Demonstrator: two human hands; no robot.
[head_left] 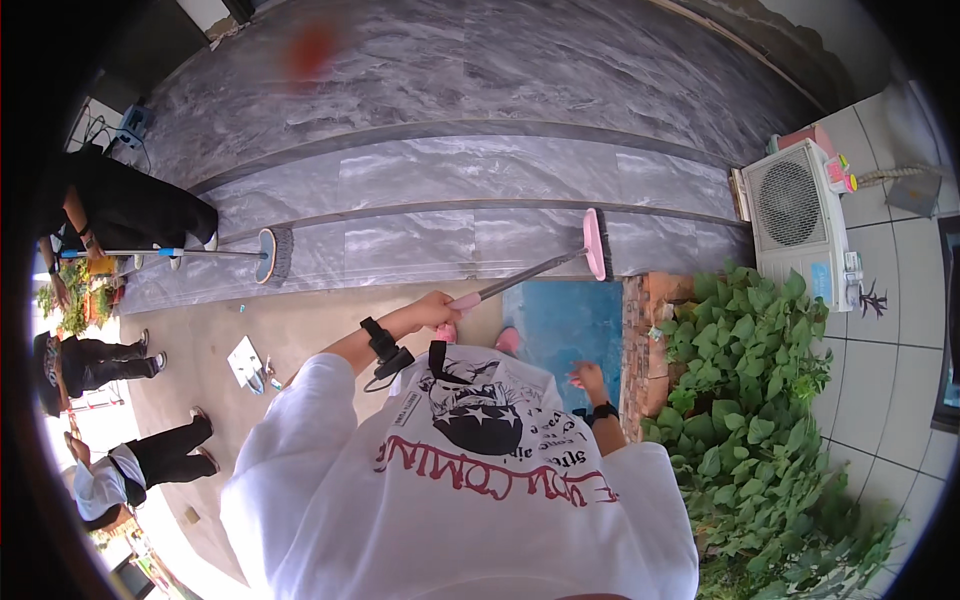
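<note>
- The left hand (433,312) is closed around the pink grip of a broom (535,268), its fingers wrapped about the end of the handle.
- The left arm reaches forward from the white sleeve, the forearm slanting up and to the right, with a black band (384,345) at the wrist.
- From that hand the grey handle runs up and to the right to a pink head with dark bristles, which is at the lowest of the grey marbled steps (410,240), toward their right end; whether the bristles touch the surface cannot be told.
- The right hand (588,377) is off the broom, its fingers looking bent; how far apart they stand cannot be told at this size.
- The right arm is bent at the person's side, a dark band (604,411) at its wrist, the hand showing against a blue floor area (555,325) near its right edge, beside a brick border (643,350).
- Pink shoes (508,341) show below the front edge of the lowest step, just ahead of the white shirt (450,510).
- Near the left end of the steps, a co-worker in dark clothes (150,205) holds a second broom (220,253), its blue-backed head at the lower steps.
</note>
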